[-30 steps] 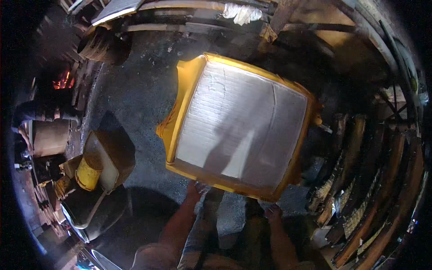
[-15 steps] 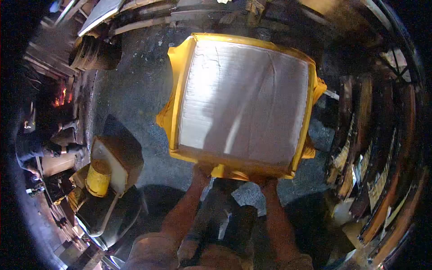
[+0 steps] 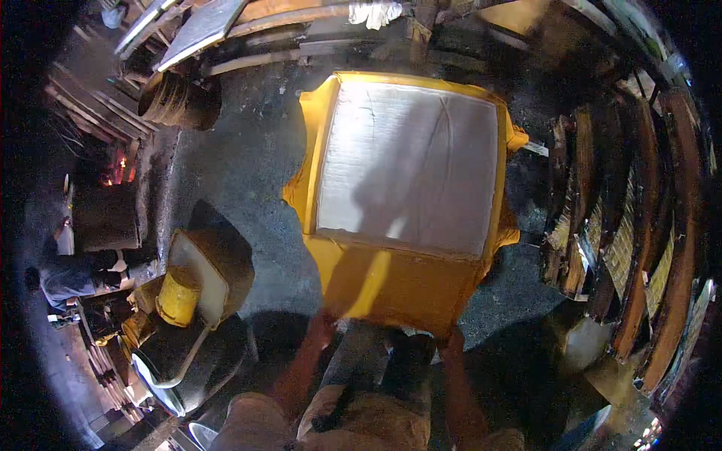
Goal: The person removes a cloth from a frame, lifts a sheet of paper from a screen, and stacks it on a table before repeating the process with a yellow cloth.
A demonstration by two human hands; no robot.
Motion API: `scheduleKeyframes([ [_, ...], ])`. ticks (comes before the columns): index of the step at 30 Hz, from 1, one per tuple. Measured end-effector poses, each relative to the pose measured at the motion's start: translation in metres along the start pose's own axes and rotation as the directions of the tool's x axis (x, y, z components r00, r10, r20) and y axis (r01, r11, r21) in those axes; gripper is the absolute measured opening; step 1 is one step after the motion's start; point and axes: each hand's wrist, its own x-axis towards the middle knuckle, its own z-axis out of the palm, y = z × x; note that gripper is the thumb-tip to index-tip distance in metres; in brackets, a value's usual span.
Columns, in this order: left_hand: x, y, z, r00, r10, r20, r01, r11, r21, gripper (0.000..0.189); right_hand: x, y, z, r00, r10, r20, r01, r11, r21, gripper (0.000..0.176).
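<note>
Head view left much unclear. The wide lens darkened the rim of the picture, both forearms were blurred and in shadow, and the fingers of either hand were lost at the near edge of the yellow tray (image 3: 391,289). I could not tell whether they were curled tight, spread or only pressed against it. The person's legs, at 6 o'clock, were cut off by the lower border.

The yellow tray sat just above the middle of the picture, toward 12 o'clock, tilted so that its near wall faced the camera. It was roughly square, with bright yellow sides and bulging corners. A white slab (image 3: 410,173) filled it, flat and faintly ribbed, with a crease down its right part and a dark shadow across it.

The left hand (image 3: 322,325) met the tray's bottom edge at its 7 o'clock corner, and the right hand (image 3: 453,340) met it at the 5 o'clock corner.

Around the tray lay dark gritty ground (image 3: 241,165). At 8 o'clock from it stood a brown box (image 3: 218,259) with a yellow drum (image 3: 179,295) just beside it. At 9 o'clock a small fire (image 3: 116,171) glowed, and below it a person (image 3: 71,274) crouched, mostly hidden. A dark barrel (image 3: 179,101) lay at 10 o'clock and a white cloth (image 3: 376,11) at 12 o'clock. Leaning planks (image 3: 624,248) filled the 3 o'clock side.
</note>
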Motion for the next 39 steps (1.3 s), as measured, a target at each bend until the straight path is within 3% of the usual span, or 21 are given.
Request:
scheduleKeyframes([
  [1, 0.009, -0.016, 0.001, 0.999, 0.039, 0.038, -0.048, 0.953, 0.298, 0.037, 0.018, -0.007, -0.016, 0.992, 0.076, 0.098, -0.088, 0.989, 0.121, 0.027],
  [2, 0.024, -0.010, -0.008, 0.969, -0.239, -0.069, 0.184, 0.876, -0.446, 0.034, 0.040, -0.017, -0.033, 0.969, 0.138, 0.205, -0.185, 0.955, 0.231, 0.026],
  [3, 0.042, -0.004, -0.020, 0.870, -0.490, 0.052, 0.208, 0.270, -0.940, 0.032, 0.061, -0.030, -0.048, 0.931, 0.182, 0.316, -0.287, 0.901, 0.326, 0.024],
  [4, 0.060, 0.000, -0.034, 0.873, -0.485, 0.052, 0.207, 0.272, -0.940, 0.032, 0.075, -0.046, -0.058, 0.881, 0.207, 0.426, -0.390, 0.826, 0.406, 0.023],
  [6, 0.093, -0.001, -0.076, 0.831, -0.555, -0.027, 0.240, 0.401, -0.884, 0.028, 0.101, -0.101, -0.062, 0.886, 0.131, 0.445, -0.225, 0.960, 0.166, 0.027],
  [8, 0.144, -0.040, -0.111, 0.835, -0.518, -0.186, 0.243, 0.650, -0.720, 0.026, 0.131, -0.170, -0.050, 0.997, 0.024, 0.077, -0.037, 0.984, 0.173, 0.029],
  [9, 0.188, -0.089, -0.126, 0.892, -0.297, -0.341, 0.202, 0.936, -0.288, 0.025, 0.152, -0.211, -0.051, 0.997, -0.026, -0.070, 0.030, 0.998, 0.050, 0.029],
  [10, 0.231, -0.118, -0.145, 0.925, -0.069, -0.375, 0.227, 0.889, 0.398, 0.024, 0.183, -0.252, -0.059, 0.990, -0.094, -0.104, 0.065, 0.965, -0.255, 0.027],
  [11, 0.285, -0.137, -0.161, 0.930, 0.066, -0.362, 0.283, 0.500, 0.818, 0.023, 0.186, -0.271, -0.019, 0.943, -0.301, -0.142, 0.217, 0.879, -0.425, 0.022],
  [12, 0.308, -0.110, -0.187, 0.887, 0.056, -0.458, 0.156, 0.898, 0.411, 0.022, 0.185, -0.294, 0.032, 0.856, -0.496, -0.145, 0.329, 0.739, -0.587, 0.017],
  [14, 0.347, -0.015, -0.240, 0.836, -0.151, -0.527, 0.056, 0.980, -0.193, 0.025, 0.196, -0.340, 0.130, 0.830, -0.555, 0.053, 0.439, 0.591, -0.677, 0.009],
  [16, 0.388, 0.120, -0.276, 0.773, -0.351, -0.528, 0.227, 0.931, -0.286, 0.028, 0.178, -0.354, 0.261, 0.790, -0.586, 0.180, 0.457, 0.368, -0.810, 0.007],
  [18, 0.467, 0.149, -0.273, 0.589, 0.398, -0.703, -0.204, 0.916, 0.347, 0.030, 0.285, -0.404, 0.268, 0.759, -0.321, 0.566, 0.512, 0.831, -0.217, 0.009],
  [19, 0.482, 0.200, -0.272, 0.581, 0.400, -0.709, -0.378, 0.904, 0.201, 0.030, 0.296, -0.408, 0.314, 0.414, -0.559, 0.718, 0.891, 0.089, -0.445, 0.013],
  [21, 0.515, 0.283, -0.265, 0.633, 0.470, -0.615, -0.530, 0.842, 0.098, 0.030, 0.312, -0.395, 0.400, 0.173, -0.475, 0.863, 0.608, -0.638, -0.473, 0.017],
  [22, 0.532, 0.303, -0.258, 0.684, 0.528, -0.503, -0.532, 0.833, 0.151, 0.030, 0.323, -0.385, 0.428, 0.301, -0.524, 0.797, 0.598, -0.546, -0.586, 0.018],
  [27, 0.553, 0.384, -0.181, 0.742, 0.614, -0.268, -0.515, 0.779, 0.358, 0.033, 0.312, -0.302, 0.532, 0.466, -0.413, 0.783, 0.399, -0.691, -0.603, 0.031],
  [29, 0.546, 0.386, -0.168, 0.611, 0.723, -0.322, -0.452, 0.653, 0.608, 0.030, 0.311, -0.286, 0.530, 0.008, -0.177, 0.984, 0.125, -0.976, -0.177, 0.030],
  [33, 0.572, 0.338, -0.216, 0.672, 0.709, -0.214, -0.544, 0.668, 0.507, 0.029, 0.331, -0.348, 0.479, 0.120, -0.153, 0.981, 0.122, -0.978, -0.168, 0.031],
  [36, 0.564, 0.314, -0.280, 0.879, 0.465, -0.107, -0.301, 0.713, 0.633, 0.041, 0.334, -0.419, 0.448, 0.628, -0.268, 0.731, 0.250, -0.820, -0.516, 0.032],
  [39, 0.584, 0.244, -0.319, 0.919, 0.374, -0.127, -0.313, 0.886, 0.342, 0.045, 0.336, -0.449, 0.436, 0.744, -0.271, 0.611, 0.350, -0.622, -0.701, 0.028],
])
